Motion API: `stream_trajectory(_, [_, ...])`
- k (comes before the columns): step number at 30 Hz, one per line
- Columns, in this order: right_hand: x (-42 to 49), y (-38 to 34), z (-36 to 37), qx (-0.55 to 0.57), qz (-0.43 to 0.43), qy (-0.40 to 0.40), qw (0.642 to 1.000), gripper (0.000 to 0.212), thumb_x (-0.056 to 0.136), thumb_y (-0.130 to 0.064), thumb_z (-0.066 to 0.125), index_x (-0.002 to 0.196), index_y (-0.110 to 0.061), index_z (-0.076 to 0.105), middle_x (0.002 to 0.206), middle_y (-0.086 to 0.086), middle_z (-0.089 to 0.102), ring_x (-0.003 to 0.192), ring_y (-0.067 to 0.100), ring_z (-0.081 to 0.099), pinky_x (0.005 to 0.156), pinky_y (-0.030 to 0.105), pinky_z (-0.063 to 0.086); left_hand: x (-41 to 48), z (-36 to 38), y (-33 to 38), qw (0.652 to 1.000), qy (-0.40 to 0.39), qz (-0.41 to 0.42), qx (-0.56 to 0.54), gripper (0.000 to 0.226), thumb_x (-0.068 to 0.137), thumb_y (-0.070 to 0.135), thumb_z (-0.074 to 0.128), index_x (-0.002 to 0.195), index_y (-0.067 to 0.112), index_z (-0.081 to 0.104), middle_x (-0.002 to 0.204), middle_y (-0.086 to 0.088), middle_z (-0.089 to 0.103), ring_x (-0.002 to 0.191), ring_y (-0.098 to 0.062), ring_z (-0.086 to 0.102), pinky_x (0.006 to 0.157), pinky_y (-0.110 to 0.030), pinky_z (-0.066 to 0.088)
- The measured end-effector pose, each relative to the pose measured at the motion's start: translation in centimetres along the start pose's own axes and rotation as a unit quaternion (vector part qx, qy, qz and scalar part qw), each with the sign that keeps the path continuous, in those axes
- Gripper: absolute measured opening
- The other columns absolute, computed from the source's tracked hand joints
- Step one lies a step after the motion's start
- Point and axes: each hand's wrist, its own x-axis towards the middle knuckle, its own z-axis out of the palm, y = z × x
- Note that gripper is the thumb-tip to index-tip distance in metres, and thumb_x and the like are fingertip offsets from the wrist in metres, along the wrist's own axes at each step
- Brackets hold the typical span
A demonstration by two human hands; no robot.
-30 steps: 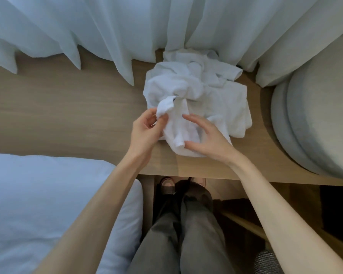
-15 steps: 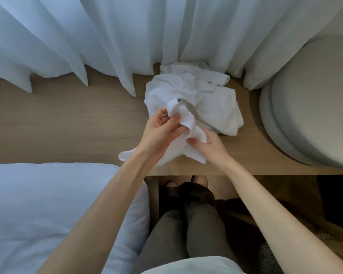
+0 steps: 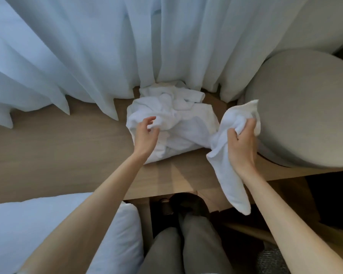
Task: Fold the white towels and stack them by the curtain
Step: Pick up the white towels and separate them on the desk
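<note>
Nothing in your view carries a word, label, brand, number or sign that you can read.
</note>
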Motion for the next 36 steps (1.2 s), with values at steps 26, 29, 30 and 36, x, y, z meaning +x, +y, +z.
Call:
stream_trajectory(26, [4.4,0.8,2.4,-0.022,-0.010,-0.044,0.999,0.014,0.099,-0.026,0.044,0.100,-0.015,0.035,0.091,0.001,0.045,0.082,0.020,0.050,0.066,0.033,0.045,4.4,2.8,6.5,0.988,0.020,0.150,0.007,0.014,0.101,0.022,0.043,0.091,0.013,0.043,0.070,0.009,0.045,0.058,-0.001,0.044,0.058,-0.011,0.038])
stream_trajectory(29, [3.9,-0.7,0.0,-0.001,-0.001,-0.011,1.000,0.015,0.101,-0.033,0.039,0.102,-0.019,0.033,0.086,-0.006,0.046,0.074,0.013,0.051,0.061,0.030,0.044,1.3,3.1,9.8,0.982,-0.028,0.188,-0.011,0.012,0.100,0.023,0.045,0.091,0.015,0.045,0.071,0.013,0.047,0.056,0.003,0.045,0.056,-0.012,0.037])
stream_trajectory(30, [3.8,-1.1,-0.9,0.004,-0.004,0.002,1.000,0.015,0.101,-0.034,0.038,0.101,-0.020,0.033,0.083,-0.008,0.045,0.070,0.010,0.050,0.059,0.029,0.042,0.4,3.4,10.7,0.979,-0.043,0.199,-0.015,0.012,0.100,0.023,0.045,0.091,0.015,0.045,0.071,0.013,0.047,0.056,0.003,0.045,0.056,-0.012,0.036])
stream_trajectory(36, [3.0,-2.0,-7.4,-0.003,-0.021,0.057,0.998,0.014,0.101,-0.027,0.040,0.097,-0.017,0.030,0.076,-0.009,0.042,0.060,0.006,0.044,0.049,0.015,0.032,-4.0,6.6,15.4,0.966,-0.108,0.232,-0.037,0.012,0.099,0.021,0.048,0.088,0.018,0.046,0.071,0.015,0.050,0.062,0.004,0.046,0.059,-0.013,0.036])
